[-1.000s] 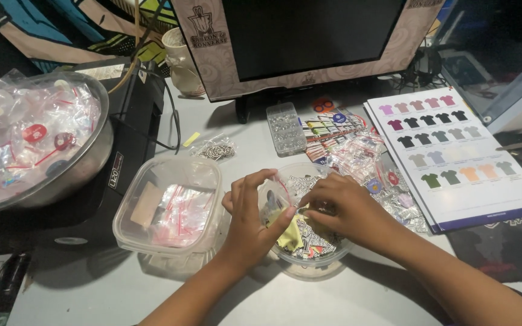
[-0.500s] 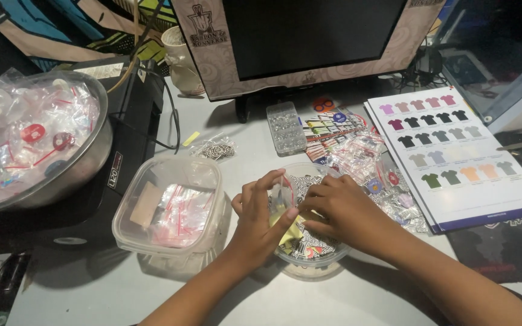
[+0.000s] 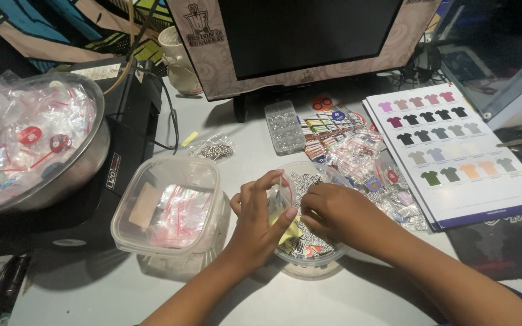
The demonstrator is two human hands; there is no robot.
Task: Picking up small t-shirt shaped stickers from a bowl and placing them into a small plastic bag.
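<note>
**Visitor:** What were you holding just there?

**Me:** My left hand [image 3: 260, 212] had a small clear plastic zip bag [image 3: 280, 198] pinched upright between thumb and fingers, right over the round clear plastic tub of small charms [image 3: 307, 181]. My right hand [image 3: 332, 211] was curled just beside it, fingertips down by the bag's lower end and a yellow bit in the tub; whether those fingers actually gripped a piece, I cannot tell (they were tucked under my knuckles).

**Visitor:** Any trick to doing that well?

**Me:** I'd say keep the bag low over the tub, so a dropped piece falls back in and not onto the pale grey surface [image 3: 122, 296]. Hold the bag near its mouth with a light pinch, since thin plastic will likely buckle if squeezed.

**Visitor:** And the other things around you?

**Me:** A square clear plastic box with red-striped bags [image 3: 170, 208] stood just left of my left hand. A big steel bowl of bagged badges [image 3: 31, 139] sat further left on a black machine [image 3: 125, 145]. To the right lay a printed sheet of coloured shirt shapes [image 3: 454, 151], with loose bagged pieces [image 3: 357, 154] between it and the tub.
</note>
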